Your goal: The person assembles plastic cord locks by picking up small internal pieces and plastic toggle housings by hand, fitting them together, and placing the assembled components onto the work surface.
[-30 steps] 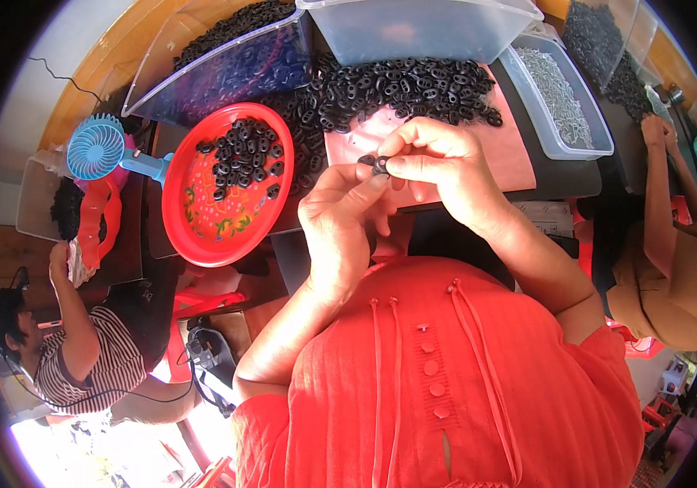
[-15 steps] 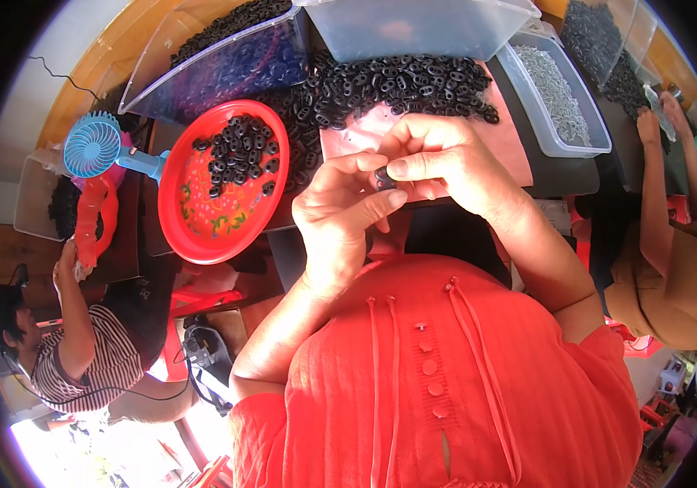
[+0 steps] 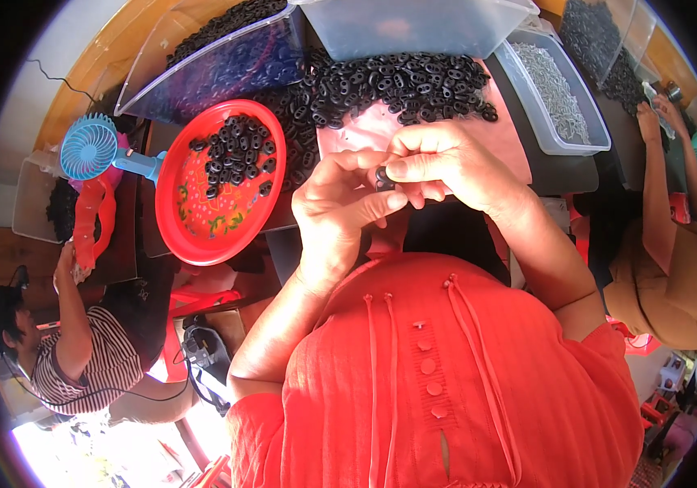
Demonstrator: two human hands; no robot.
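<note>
The small black piece (image 3: pixel 382 176), pinched by left hand (image 3: pixel 329 207) and right hand (image 3: pixel 455 167), could be dropped through uneven pressure.

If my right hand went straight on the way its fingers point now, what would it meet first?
Beyond the small black piece it touches, your right hand would most likely meet your left hand, close by on the left, though the depth is hard to judge.

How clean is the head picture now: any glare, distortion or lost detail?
Head view: the lower-left background is blown out to white; strong light washes out parts of the left hand; edges bend toward the black rim; the held black piece is too small and dark to read closely.
</note>
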